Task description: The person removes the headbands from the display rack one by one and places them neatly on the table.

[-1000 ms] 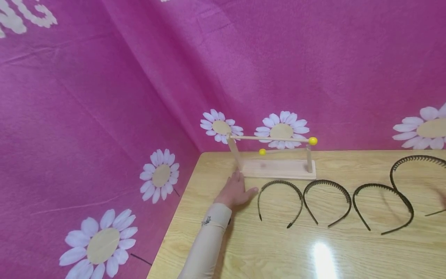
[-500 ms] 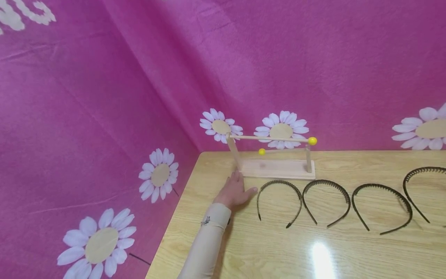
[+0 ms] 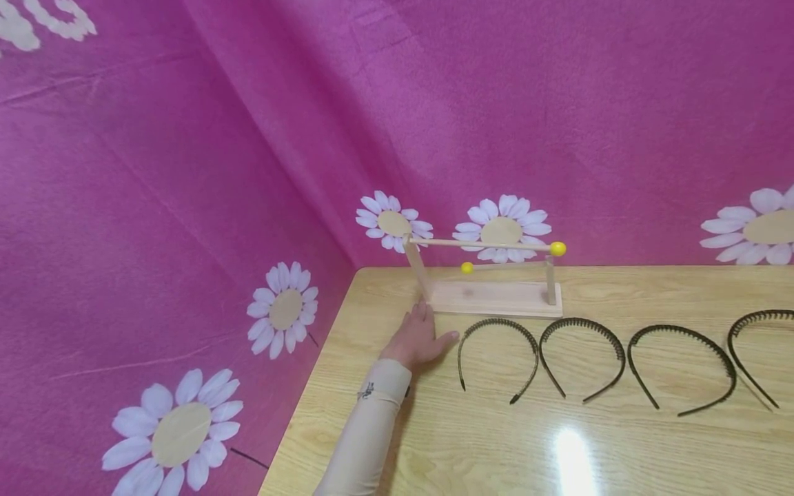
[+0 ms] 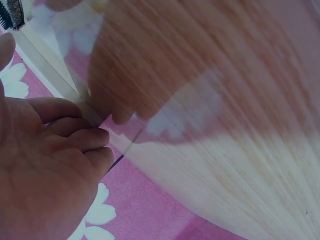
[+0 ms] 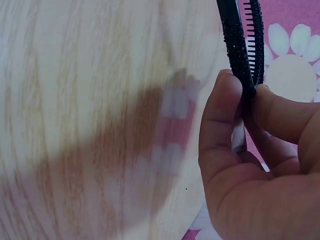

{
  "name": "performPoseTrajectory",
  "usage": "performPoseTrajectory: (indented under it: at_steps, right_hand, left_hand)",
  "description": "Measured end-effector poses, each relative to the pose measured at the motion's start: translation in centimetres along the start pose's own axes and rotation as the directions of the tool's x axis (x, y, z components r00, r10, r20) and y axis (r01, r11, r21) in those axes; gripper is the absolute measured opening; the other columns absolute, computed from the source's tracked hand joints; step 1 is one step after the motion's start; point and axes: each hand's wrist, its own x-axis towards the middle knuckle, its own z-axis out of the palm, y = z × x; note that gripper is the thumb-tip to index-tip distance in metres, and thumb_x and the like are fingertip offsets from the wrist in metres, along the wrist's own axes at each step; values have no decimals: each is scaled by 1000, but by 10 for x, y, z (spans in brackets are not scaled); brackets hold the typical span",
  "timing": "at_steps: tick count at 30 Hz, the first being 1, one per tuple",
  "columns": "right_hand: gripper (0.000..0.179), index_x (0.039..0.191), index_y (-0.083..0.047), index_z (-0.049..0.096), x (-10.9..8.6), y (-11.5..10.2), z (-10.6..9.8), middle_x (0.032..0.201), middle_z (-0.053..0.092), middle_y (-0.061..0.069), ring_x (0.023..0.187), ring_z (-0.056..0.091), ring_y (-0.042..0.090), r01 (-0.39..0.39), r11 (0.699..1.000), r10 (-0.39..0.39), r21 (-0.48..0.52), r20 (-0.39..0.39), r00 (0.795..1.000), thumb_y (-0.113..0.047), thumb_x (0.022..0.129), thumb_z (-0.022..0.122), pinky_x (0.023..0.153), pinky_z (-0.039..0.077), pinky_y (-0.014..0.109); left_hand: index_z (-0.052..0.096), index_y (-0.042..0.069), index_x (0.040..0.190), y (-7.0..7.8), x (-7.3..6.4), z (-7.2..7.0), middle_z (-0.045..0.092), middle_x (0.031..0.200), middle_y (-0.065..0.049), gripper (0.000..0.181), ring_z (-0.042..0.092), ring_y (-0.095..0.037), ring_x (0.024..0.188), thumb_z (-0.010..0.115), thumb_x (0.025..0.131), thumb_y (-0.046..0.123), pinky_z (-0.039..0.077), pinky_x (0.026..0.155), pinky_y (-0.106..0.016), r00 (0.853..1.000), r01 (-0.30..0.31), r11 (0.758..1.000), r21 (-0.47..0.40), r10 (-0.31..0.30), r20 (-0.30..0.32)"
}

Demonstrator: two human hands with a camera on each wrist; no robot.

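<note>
My left hand [image 3: 418,339] lies on the table with its fingers stretched out, fingertips at the left end of a wooden stand [image 3: 496,297]. That stand carries two horizontal rods tipped with yellow balls. In the left wrist view the left hand [image 4: 55,155] holds nothing. The right wrist view has my right hand [image 5: 260,150] pinching a black, toothed headband [image 5: 237,45] between thumb and finger. The head view does not include the right hand. A headband [image 3: 753,324] is cut off at its right edge.
Three dark headbands, a left one [image 3: 496,321], a middle one [image 3: 583,321] and a right one [image 3: 682,329], lie in a row before the stand on the wooden table [image 3: 496,448]. A pink flowered cloth [image 3: 558,124] hangs behind and on the left.
The headband at the right edge has moved down and to the right, away from overlapping its neighbour. My left hand and the stand have stayed put.
</note>
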Motion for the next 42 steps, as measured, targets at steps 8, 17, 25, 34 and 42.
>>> performPoseTrajectory:
  at_steps: [8, 17, 25, 34, 42]
  right_hand:
    - [61, 161, -31, 3, 6, 4, 3, 169, -6, 1, 153, -8, 27, 68, 993, -74, -94, -66, 995, -39, 109, 35, 119, -13, 37]
    - [66, 162, -29, -2, 2, 1, -6, 169, -6, 1, 153, -7, 25, 30, 985, -37, -172, -36, 999, -49, 108, 31, 119, -12, 39]
    - [70, 162, -26, -2, -5, 4, -1, 169, -8, 3, 152, -9, 27, 52, 996, -57, -75, -72, 996, -49, 107, 35, 120, -6, 36]
    - [64, 161, -27, -2, 7, 3, -4, 169, -9, 3, 152, -8, 25, 80, 992, -81, -101, -6, 997, -42, 109, 33, 120, -11, 38]
    - [60, 160, -29, 1, 6, 4, -6, 169, -9, 2, 152, -9, 26, 90, 989, -90, -118, 8, 996, -40, 110, 31, 120, -11, 39]
  left_hand:
    - [14, -6, 158, 0, -1, -1, 12, 165, -21, 98, 19, -35, 150, 52, 97, 60, 21, 120, -43, 1000, 1, 1000, -10, -1, 0]
    - [15, -7, 157, 0, 0, -1, 12, 165, -20, 97, 18, -33, 150, 51, 97, 60, 19, 121, -42, 1000, -4, 1000, 17, 4, 6]
    - [19, -10, 156, -2, 2, 1, 14, 165, -23, 94, 16, -31, 151, 47, 99, 60, 16, 122, -41, 999, -31, 998, 59, 29, 25]
    - [22, -10, 155, -1, 1, 0, 18, 164, -22, 93, 21, -31, 150, 49, 99, 60, 17, 122, -40, 999, -32, 998, 51, 32, 15]
    - [22, -9, 155, 0, 0, -1, 17, 164, -22, 93, 20, -31, 150, 50, 98, 59, 17, 122, -41, 1000, -27, 999, 38, 26, 14]
